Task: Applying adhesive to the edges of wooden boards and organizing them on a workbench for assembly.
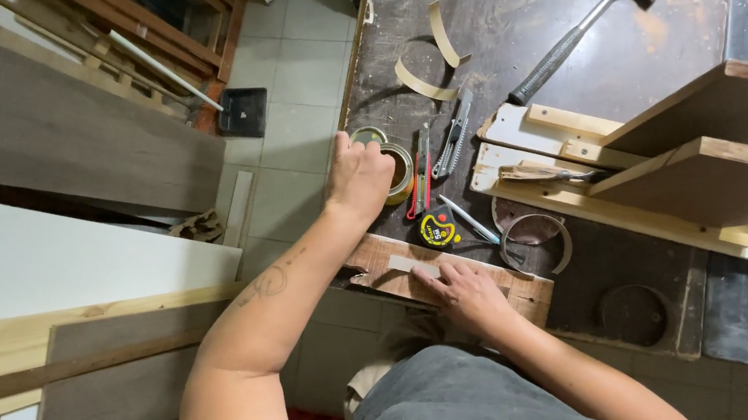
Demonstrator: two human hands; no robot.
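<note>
Left hand point(358, 176) is on the small round open metal tin point(391, 169) near the left edge of the dark stained wooden workbench point(503, 30), fingers curled over the tin's near side; can't tell whether they clamp it or just rest there. Right hand point(466, 293) lies flat, fingers spread, pressing a short pale wood strip point(414, 266) onto the rough brown wooden block point(389, 264) at the bench's near edge, nothing clasped. Just right of the tin: red-handled utility knife point(419, 175) and grey utility knife point(454, 134), lying roughly parallel. Yellow-and-black tape measure point(438, 228) sits between tin and block, white pen point(469, 219) beside it. Curled tan edge-banding strips point(428, 79) lie beyond the tin. Steel claw hammer with black grip point(579, 24) lies diagonal, well right of the tin. Brown panel assembly on pale battens point(665, 161) fills the bench's right side.
</note>
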